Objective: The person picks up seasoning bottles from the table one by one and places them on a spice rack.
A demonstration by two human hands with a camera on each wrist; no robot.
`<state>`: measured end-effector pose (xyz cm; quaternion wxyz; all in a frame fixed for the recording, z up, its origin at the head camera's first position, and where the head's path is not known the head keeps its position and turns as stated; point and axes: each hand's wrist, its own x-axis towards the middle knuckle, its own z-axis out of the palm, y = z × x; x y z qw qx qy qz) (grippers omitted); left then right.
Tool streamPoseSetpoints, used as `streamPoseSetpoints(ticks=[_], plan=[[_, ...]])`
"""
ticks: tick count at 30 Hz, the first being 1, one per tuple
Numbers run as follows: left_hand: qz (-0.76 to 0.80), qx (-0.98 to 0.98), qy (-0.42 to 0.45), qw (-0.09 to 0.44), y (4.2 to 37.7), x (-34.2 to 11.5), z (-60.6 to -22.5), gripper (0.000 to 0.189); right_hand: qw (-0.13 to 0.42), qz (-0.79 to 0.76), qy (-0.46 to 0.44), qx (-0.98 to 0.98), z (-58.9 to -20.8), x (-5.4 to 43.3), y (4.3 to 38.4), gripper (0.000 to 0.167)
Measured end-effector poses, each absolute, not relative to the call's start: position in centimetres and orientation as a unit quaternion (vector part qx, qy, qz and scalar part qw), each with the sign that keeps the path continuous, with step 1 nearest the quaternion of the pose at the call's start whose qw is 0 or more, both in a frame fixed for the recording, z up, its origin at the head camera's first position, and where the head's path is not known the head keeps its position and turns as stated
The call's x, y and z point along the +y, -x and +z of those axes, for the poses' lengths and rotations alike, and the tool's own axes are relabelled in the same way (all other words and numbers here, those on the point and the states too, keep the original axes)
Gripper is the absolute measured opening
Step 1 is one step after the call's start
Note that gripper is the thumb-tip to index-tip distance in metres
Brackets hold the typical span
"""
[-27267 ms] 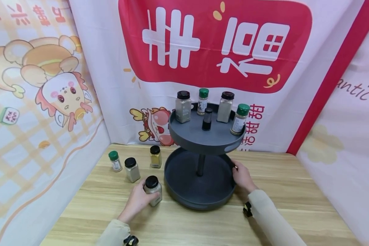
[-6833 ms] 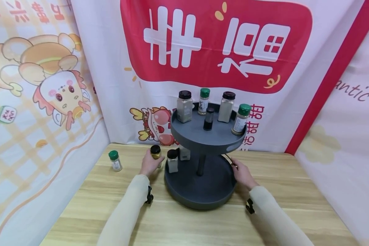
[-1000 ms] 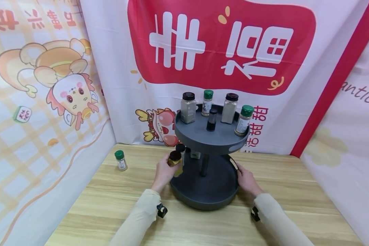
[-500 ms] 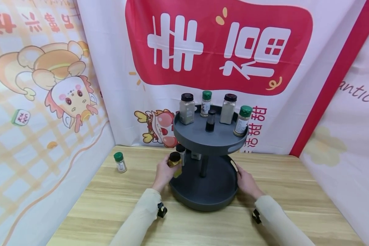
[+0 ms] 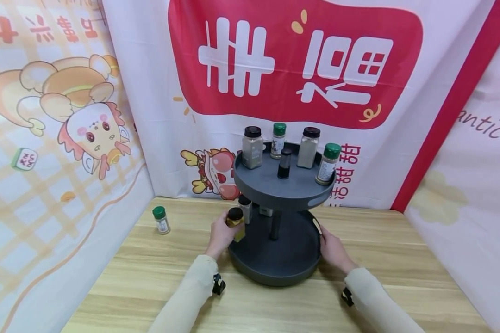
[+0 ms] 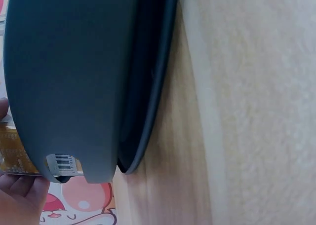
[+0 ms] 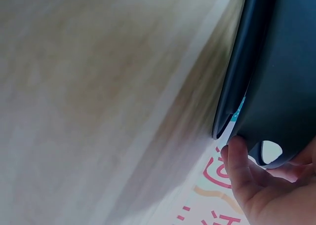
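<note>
My left hand (image 5: 221,235) grips a black-capped spice jar (image 5: 238,232) with yellow-brown contents, over the left edge of the lower tier of a dark grey two-tier turntable tray (image 5: 271,277). Through the rim cutout in the left wrist view, the jar's barcode label (image 6: 64,164) shows. Just behind it, a black-capped jar of pale powder (image 5: 245,210) stands on the lower tier, and another pale jar (image 5: 266,212) is partly hidden under the upper tier. On the opposite side, my right hand (image 5: 335,249) holds the lower tier's rim beside its cutout, fingers and thumb at the wall.
Several jars stand on the upper tier (image 5: 283,199), among them green-capped ones (image 5: 327,166) and a small dark-bottomed bottle (image 5: 284,165). A green-capped shaker (image 5: 161,220) stands alone at the left of the wooden table (image 5: 150,277). Printed cloth (image 5: 150,92) encloses the back and sides.
Since the oldest frame, two pale jars have gone from table to lower tier. The yellow jar has been lifted off the table and carried right to that tier; over the last second it barely moves.
</note>
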<state>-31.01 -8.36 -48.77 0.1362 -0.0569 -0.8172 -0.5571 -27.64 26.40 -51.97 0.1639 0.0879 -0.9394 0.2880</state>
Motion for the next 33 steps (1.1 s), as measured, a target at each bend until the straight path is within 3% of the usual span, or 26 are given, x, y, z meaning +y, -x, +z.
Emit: streamPoseSetpoints(ticks=[33], plan=[[-0.519,-0.841,0.047,0.142,32.0,-8.0,-49.6,0.040,0.150,0.275,-0.063,-0.948,-51.6,25.4,26.1,0.042]])
